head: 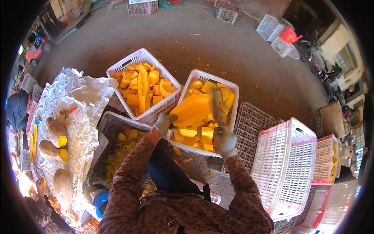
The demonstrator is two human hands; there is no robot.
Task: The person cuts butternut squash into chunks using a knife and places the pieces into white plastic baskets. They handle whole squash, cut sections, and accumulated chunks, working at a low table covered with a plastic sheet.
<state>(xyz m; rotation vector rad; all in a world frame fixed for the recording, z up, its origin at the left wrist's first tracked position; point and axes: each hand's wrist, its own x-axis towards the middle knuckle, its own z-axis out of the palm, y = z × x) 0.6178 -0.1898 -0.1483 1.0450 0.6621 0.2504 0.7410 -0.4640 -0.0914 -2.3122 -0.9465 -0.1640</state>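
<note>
My left hand (pixel 165 124), in a pale glove, grips the near-left end of a long peeled piece of orange squash (pixel 191 108). My right hand (pixel 225 143), gloved and blurred by motion, is closed around the handle of a large knife (pixel 215 105). The blurred blade crosses the far end of the squash piece. Below both hands stands a white plastic crate (pixel 236 117) holding cut squash chunks (pixel 207 137). A second white crate (pixel 117 71) of orange chunks adjoins it on the left. Peelings lie in a dirty crate (pixel 108 117) near my left forearm.
Whole squashes with cut ends (pixel 55 137) lie on a crumpled silvery sheet (pixel 84 108) at left. Nested white crates (pixel 283 163) stand at right, beside a dirty upturned crate (pixel 254 125). A blue object (pixel 100 203) is near my left elbow. Motorbikes (pixel 321 63) are parked far right.
</note>
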